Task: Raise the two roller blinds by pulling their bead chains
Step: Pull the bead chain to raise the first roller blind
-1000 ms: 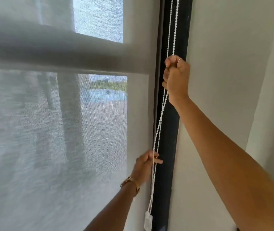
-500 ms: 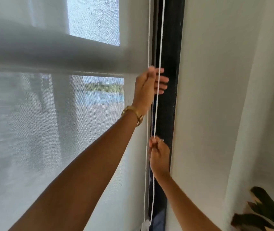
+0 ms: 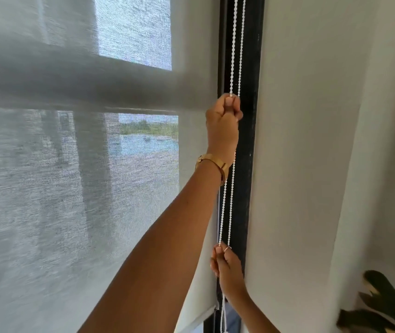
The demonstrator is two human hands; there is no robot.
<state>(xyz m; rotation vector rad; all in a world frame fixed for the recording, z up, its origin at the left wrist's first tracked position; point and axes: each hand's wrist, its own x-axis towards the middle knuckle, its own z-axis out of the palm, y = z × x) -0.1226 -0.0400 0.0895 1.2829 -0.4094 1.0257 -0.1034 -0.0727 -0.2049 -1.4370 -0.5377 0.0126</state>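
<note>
Head view: left hand raised high beside the black window frame, grip clenched on the bead chain just where the two strands come down from above. Gold bracelet at that wrist. Right hand lower down, near the bottom of the picture, grip pinched on one strand of the same chain, ring on one finger. Strands taut between the two hands, running on below the right hand to a small white piece at the very bottom edge.

Sheer blind left of the frame hanging over most of the window, its bottom rail showing low down, only a sliver of bare glass beneath. White blind right of the frame fully down as far as visible.

Judged from this: raising barely begun on the sheer blind, many more pulls needed; second blind not yet touched. Chain of the second blind not visible.
</note>
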